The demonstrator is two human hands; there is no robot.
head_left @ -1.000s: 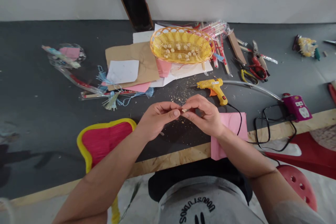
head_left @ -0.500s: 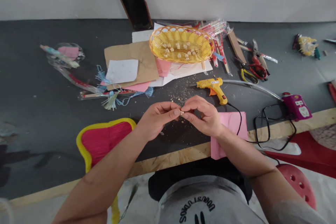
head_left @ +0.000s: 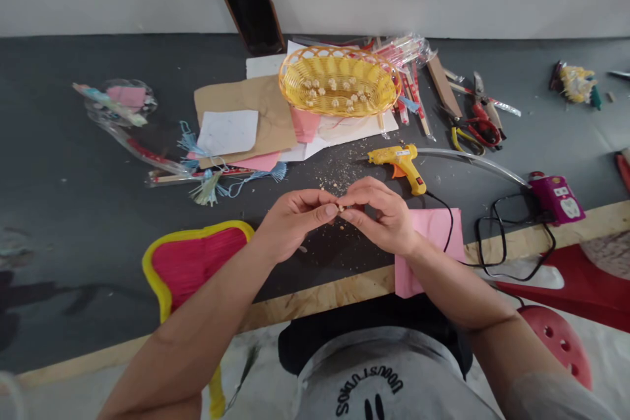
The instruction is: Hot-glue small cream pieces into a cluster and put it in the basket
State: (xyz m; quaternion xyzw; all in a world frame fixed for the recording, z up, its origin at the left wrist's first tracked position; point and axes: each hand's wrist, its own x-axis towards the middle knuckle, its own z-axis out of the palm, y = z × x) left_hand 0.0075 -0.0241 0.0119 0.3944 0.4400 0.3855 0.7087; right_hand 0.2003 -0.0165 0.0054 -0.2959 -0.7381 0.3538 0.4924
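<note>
My left hand (head_left: 295, 223) and my right hand (head_left: 381, 213) meet fingertip to fingertip just above the dark table (head_left: 73, 210). Both pinch one small pale bead-like piece (head_left: 341, 209) between thumbs and forefingers. Pale crumbs (head_left: 339, 174) lie scattered on the table under and beyond my fingers. A yellow glue gun (head_left: 398, 164) lies just past my right hand, its black cord trailing to the right. Farther back stands a yellow woven basket (head_left: 295, 88) with several similar pale pieces in it.
A pink paper sheet (head_left: 436, 236) lies under my right wrist. A red and yellow fan-like shape (head_left: 189, 266) sits at the front left. Brown and white papers (head_left: 256, 118), blue tassels (head_left: 211, 180), scissors and pliers (head_left: 475, 128), and a magenta power strip (head_left: 556, 200) surround the spot.
My fingertips have drawn slightly closer around the small pale piece. The view has shifted a little; nothing else moved.
</note>
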